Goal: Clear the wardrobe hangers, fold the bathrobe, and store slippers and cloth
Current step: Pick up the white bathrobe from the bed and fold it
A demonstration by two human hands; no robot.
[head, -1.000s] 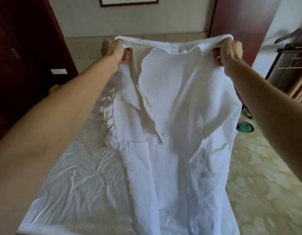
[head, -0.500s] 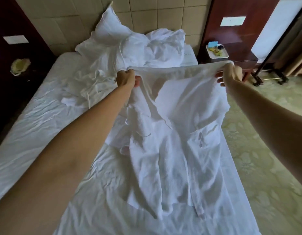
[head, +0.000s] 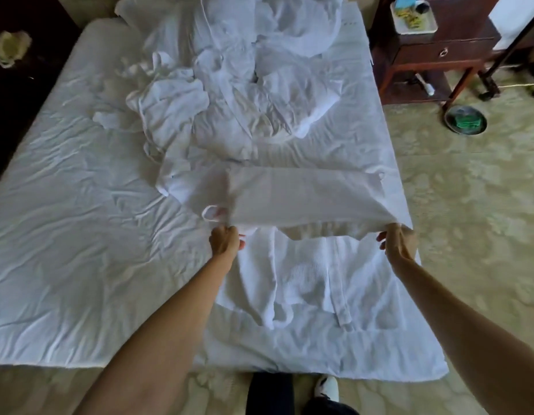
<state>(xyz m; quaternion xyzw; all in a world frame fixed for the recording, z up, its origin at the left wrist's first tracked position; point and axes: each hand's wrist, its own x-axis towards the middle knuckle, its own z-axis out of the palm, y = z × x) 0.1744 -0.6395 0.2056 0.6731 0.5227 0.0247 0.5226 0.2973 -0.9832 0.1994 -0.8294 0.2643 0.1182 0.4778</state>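
Note:
A white bathrobe (head: 304, 199) is stretched between my two hands above the near right part of the bed (head: 65, 235). My left hand (head: 224, 240) grips its left edge and my right hand (head: 398, 241) grips its right edge. The upper part billows away from me in a flat band, while the lower part (head: 298, 283) lies crumpled on the sheet between my forearms. A second white robe with its belt (head: 170, 106) lies bunched further up the bed.
Rumpled white bedding and pillows (head: 274, 55) fill the head of the bed. A dark wooden nightstand (head: 433, 49) with a white tray (head: 413, 16) stands at the right. A round dish (head: 465, 119) sits on the patterned carpet. My shoes (head: 325, 387) show at the bed's foot.
My hands have lowered the robe from held up high toward the bed and drawn it nearer to me. Its lower part now lies on the sheet. The view has tilted downward.

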